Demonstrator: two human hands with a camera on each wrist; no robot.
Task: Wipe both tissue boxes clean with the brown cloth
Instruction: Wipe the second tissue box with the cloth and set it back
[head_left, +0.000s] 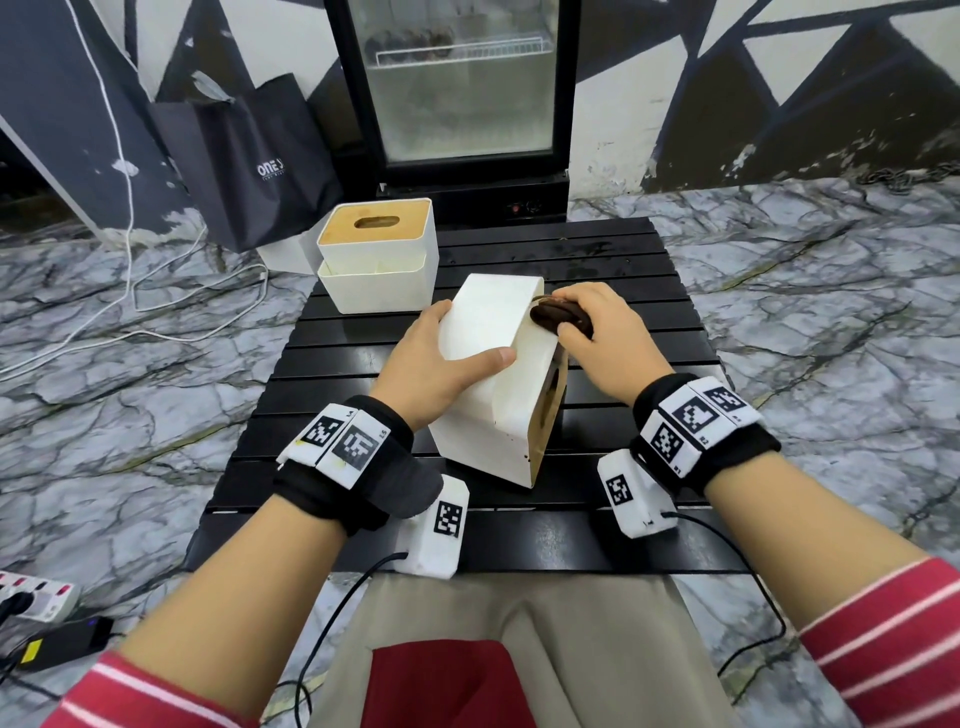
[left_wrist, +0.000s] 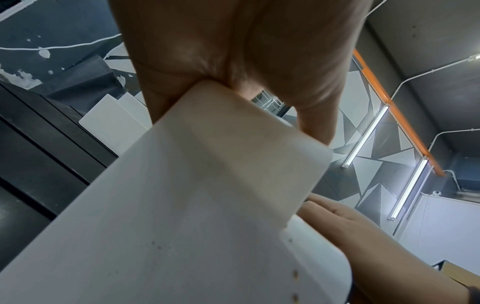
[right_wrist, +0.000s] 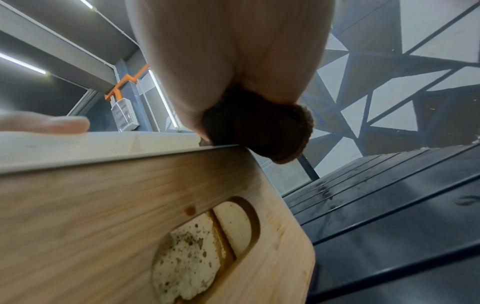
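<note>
A white tissue box (head_left: 493, 384) lies tipped on its side in the middle of the black slatted table (head_left: 623, 270), its wooden lid (right_wrist: 130, 205) with an oval slot facing right. My left hand (head_left: 441, 353) grips the box's upper left corner, thumb across the top face (left_wrist: 207, 185). My right hand (head_left: 587, 322) holds the bunched brown cloth (head_left: 558, 314) against the box's top right edge; the same cloth (right_wrist: 259, 131) sits at the lid's rim. A second white tissue box (head_left: 376, 254) with a wooden lid stands upright at the table's far left corner.
A black paper bag (head_left: 249, 156) and a glass-door fridge (head_left: 462, 88) stand behind the table. White cables (head_left: 156, 291) trail on the marble floor at left. A power strip (head_left: 36, 592) lies at the lower left.
</note>
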